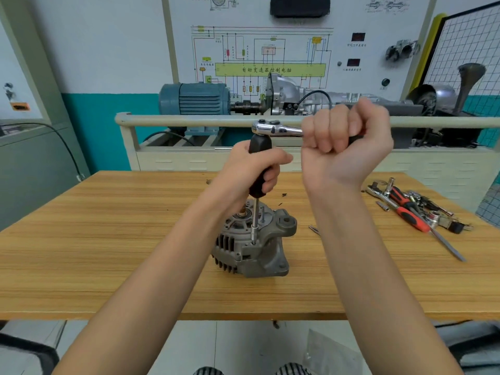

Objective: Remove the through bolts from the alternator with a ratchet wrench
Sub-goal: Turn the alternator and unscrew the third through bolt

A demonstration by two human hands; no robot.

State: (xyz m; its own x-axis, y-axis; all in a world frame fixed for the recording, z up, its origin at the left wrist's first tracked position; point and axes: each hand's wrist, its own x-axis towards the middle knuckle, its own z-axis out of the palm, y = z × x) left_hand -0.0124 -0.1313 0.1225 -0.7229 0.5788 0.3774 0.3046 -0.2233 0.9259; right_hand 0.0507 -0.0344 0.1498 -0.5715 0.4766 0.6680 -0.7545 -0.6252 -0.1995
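Note:
A grey alternator (254, 244) stands on the wooden table (108, 239), pulley end up. A black-handled driver extension (259, 147) rises straight up from it, its thin steel shaft and socket (254, 226) seated on a through bolt at the housing's edge. My left hand (249, 171) grips the black handle. A chrome ratchet wrench (276, 129) sits on top of the handle and points right. My right hand (346, 144) grips the ratchet's handle in a fist, which hides most of it.
Loose tools lie at the table's right: a red-and-black screwdriver (411, 215), sockets and wrenches (438, 212). A small metal pin (313, 229) lies right of the alternator. Behind the table stand a rail (189, 121), a blue motor (193, 99) and a gearbox rig.

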